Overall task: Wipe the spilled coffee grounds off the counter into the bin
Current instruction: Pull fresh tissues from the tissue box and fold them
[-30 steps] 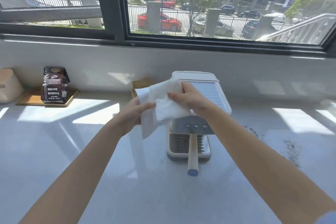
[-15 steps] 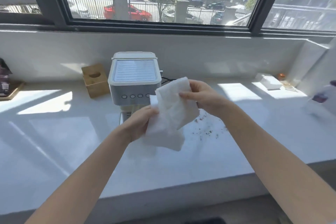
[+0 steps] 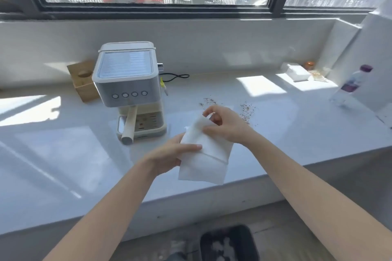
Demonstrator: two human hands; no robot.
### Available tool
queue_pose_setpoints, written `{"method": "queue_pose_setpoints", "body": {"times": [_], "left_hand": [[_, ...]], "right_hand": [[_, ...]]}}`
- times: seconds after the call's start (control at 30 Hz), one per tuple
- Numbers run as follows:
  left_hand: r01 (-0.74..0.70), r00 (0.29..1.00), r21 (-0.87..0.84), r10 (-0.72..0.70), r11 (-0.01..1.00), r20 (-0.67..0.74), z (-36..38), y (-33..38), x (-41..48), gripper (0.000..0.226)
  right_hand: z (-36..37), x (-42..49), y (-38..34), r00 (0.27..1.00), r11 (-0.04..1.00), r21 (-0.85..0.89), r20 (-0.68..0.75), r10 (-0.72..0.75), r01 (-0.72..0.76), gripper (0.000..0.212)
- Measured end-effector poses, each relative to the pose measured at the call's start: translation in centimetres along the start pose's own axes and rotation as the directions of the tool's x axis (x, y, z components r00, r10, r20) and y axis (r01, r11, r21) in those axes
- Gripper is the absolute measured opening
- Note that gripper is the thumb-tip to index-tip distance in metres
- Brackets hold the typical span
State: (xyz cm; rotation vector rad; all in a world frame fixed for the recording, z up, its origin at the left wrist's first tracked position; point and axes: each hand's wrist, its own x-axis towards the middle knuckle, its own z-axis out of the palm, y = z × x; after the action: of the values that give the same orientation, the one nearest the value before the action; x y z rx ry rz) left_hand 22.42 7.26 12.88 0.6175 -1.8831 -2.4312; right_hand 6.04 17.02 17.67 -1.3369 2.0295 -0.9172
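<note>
Grounds (image 3: 247, 110) lie scattered on the counter (image 3: 286, 144) in two loose patches right of the machine (image 3: 127, 78), just beyond the right hand (image 3: 224, 125). The tissue (image 3: 203, 165) hangs over the front edge, doubled over, probably for a firmer sweeping pad. The left hand (image 3: 167, 152) grips its side, thumb across. The right hand pinches the top corner, its fingertips partly hidden. Below on the floor is a dark bin (image 3: 229, 243), well placed for the sweep but blurred, contents unclear.

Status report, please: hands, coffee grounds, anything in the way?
Left hand and right hand both grip white wipe above counter. Coffee grounds unwiped, just beyond right hand. Espresso machine left of spill, not blocking.
</note>
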Motion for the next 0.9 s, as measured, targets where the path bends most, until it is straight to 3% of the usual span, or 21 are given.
{"method": "queue_pose_setpoints", "body": {"times": [0.1, 0.2, 0.5, 0.57, 0.67, 0.7, 0.77, 0.83, 0.9], "left_hand": [[0.001, 1.0, 0.0, -0.001, 1.0, -0.004, -0.7, -0.5, 0.7, 0.045], [0.014, 1.0, 0.021, -0.014, 1.0, 0.007, -1.4, -0.6, 1.6, 0.04], [0.054, 0.998, 0.005, -0.054, 0.999, 0.018, -3.2, -0.1, 4.0, 0.038], [0.074, 0.997, -0.007, -0.074, 0.997, 0.008, -3.7, -0.1, 4.6, 0.041], [0.1, 0.995, -0.055, -0.102, 0.993, -0.02, -4.3, 0.0, 5.5, 0.041], [0.102, 0.994, -0.086, -0.104, 0.991, -0.026, -4.4, 0.1, 5.8, 0.038], [0.091, 0.994, -0.148, -0.098, 0.985, -0.043, -4.4, 0.3, 6.4, 0.027], [0.084, 0.992, -0.231, -0.103, 0.969, -0.073, -4.3, 0.5, 7.1, 0.022], [0.096, 0.993, -0.29, -0.11, 0.952, -0.032, -4.3, 0.8, 7.7, 0.04]], "right_hand": [[0.0, 0.5, 0.8, 0.995, 1.0, 0.003, -0.094, -0.012, 0.012, 0.005], [-0.1, 1.0, 1.6, 0.99, 1.0, 0.029, -0.138, -0.003, 0.007, 0.025], [-2.8, 4.2, 2.1, 0.937, 0.994, 0.096, -0.341, 0.08, -0.05, 0.038], [-3.6, 4.8, 1.7, 0.866, 0.997, 0.081, -0.5, 0.033, 0.009, 0.035], [-4.0, 5.2, 0.6, 0.666, 0.982, -0.132, -0.722, -0.188, 0.134, 0.021], [-3.8, 5.1, 0.1, 0.653, 0.96, -0.227, -0.704, -0.279, 0.165, 0.014], [-2.5, 4.7, -0.2, 0.743, 0.907, -0.364, -0.543, -0.391, 0.212, 0.006], [-0.6, 4.1, 0.2, 0.893, 0.894, -0.4, -0.297, -0.337, 0.204, 0.007], [0.8, 3.6, 1.0, 0.975, 0.897, -0.414, -0.083, -0.204, 0.152, 0.01]]}}
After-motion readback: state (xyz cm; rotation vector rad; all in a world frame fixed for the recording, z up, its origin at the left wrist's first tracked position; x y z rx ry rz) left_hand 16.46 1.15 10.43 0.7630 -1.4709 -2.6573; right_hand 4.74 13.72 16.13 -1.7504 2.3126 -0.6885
